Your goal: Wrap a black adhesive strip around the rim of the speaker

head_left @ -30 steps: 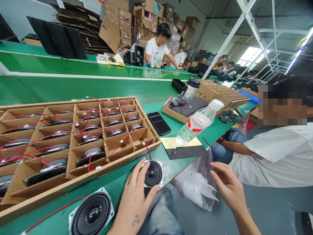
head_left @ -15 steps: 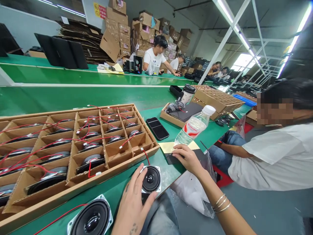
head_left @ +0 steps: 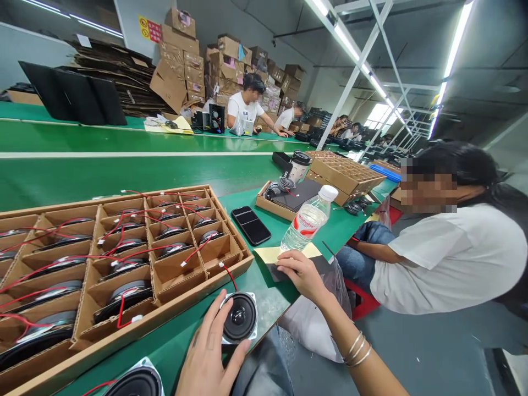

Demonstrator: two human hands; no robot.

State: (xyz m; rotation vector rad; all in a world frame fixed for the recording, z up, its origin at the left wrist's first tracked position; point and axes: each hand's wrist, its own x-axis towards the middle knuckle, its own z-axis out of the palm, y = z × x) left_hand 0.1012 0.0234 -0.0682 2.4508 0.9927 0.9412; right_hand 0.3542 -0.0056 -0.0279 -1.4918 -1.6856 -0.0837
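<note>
My left hand [head_left: 210, 357] curls round a small square speaker [head_left: 240, 317] with a black cone and a red wire, lying at the near edge of the green table [head_left: 124, 170]. My right hand [head_left: 301, 272] rests with fingers bent on a black and yellow sheet [head_left: 274, 256] on the table, just in front of a tilted water bottle [head_left: 308, 220]. A larger speaker [head_left: 136, 382] lies at the bottom edge, left of my left hand.
A cardboard tray [head_left: 173, 300] with divided cells holds several speakers with red wires. A black phone [head_left: 250, 224] lies beside it. A person in a white shirt [head_left: 445, 258] sits close on the right. A plastic bag [head_left: 309, 324] hangs below the table edge. Other workers sit further back.
My right hand left the plastic bag below the table edge and came up onto the black and yellow sheet. My left hand stayed on the small speaker. The view tilted upward.
</note>
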